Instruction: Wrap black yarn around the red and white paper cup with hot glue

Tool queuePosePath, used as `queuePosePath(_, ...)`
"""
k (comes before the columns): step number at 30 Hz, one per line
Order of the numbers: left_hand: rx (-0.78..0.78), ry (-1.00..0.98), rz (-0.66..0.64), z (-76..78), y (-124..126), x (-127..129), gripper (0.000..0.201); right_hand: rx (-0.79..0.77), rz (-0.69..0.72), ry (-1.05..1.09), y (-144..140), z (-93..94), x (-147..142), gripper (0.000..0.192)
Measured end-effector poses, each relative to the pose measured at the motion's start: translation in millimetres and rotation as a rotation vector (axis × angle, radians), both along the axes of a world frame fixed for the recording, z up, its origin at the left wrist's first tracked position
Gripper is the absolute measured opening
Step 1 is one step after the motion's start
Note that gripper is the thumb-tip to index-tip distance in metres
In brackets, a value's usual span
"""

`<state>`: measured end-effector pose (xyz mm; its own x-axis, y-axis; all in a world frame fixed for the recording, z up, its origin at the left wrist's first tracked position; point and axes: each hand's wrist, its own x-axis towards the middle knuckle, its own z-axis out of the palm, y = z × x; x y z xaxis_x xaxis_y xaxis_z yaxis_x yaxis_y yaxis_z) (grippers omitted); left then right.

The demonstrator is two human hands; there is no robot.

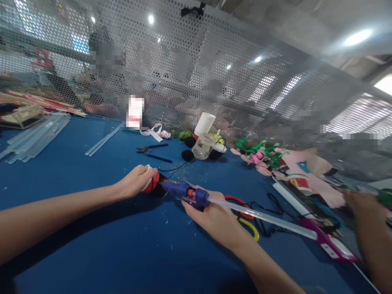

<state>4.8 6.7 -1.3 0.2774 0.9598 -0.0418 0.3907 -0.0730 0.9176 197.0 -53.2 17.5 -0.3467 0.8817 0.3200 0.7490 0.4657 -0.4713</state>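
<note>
A wide blue-topped table (92,228) is filling the lower view, and a tall perforated grey metal screen (190,73) is standing along its far edge, from nine o'clock across to three o'clock. At nine o'clock, a bundle of long clear glue sticks (33,136) is lying flat, well apart from the hands. At two o'clock, a heap of pink and green craft scraps (269,157) is spreading beside a white paper cup (204,123) that is leaning over a clear plastic cup (202,147).

Near the centre, the right hand (214,218) is clenching the blue hot-glue gun (183,190), whose nozzle is pointing toward ten o'clock; a long clear glue stick (263,216) is sticking out of its back toward four o'clock. The left hand (134,181) is grasping a small red-and-white round object (152,182) that is resting on the table, just at the gun's tip.

At four o'clock, purple-handled scissors (327,241) are lying near another person's blurred hand (358,204). At twelve o'clock, dark blue-handled pliers (153,152) are lying flat.
</note>
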Motion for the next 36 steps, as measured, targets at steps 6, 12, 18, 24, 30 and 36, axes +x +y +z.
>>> queuePosePath(6,0.015,0.024,-0.018,1.9,-2.3,-0.6,0.036,0.023,-0.028,-0.020,2.3,0.1,0.6,0.014)
queuePosePath(12,0.040,0.008,-0.031,0.2,-2.2,-1.8,0.035,0.116,-0.008,-0.080,2.9,2.8,0.5,0.015)
queuePosePath(18,0.048,0.032,-0.048,0.9,-3.4,-1.5,0.035,0.090,-0.040,-0.072,5.3,7.4,-1.8,0.014)
queuePosePath(24,0.079,0.080,-0.078,4.2,-5.3,-1.5,0.036,0.047,-0.052,-0.051,3.8,7.4,-0.2,0.017)
queuePosePath(30,0.110,0.102,-0.109,3.4,-6.7,-2.3,0.037,0.012,-0.090,-0.057,10.3,2.1,0.7,0.020)
queuePosePath(36,0.139,0.124,-0.132,0.8,-6.6,-3.5,0.038,-0.045,-0.063,-0.050,10.5,4.2,1.6,0.024)
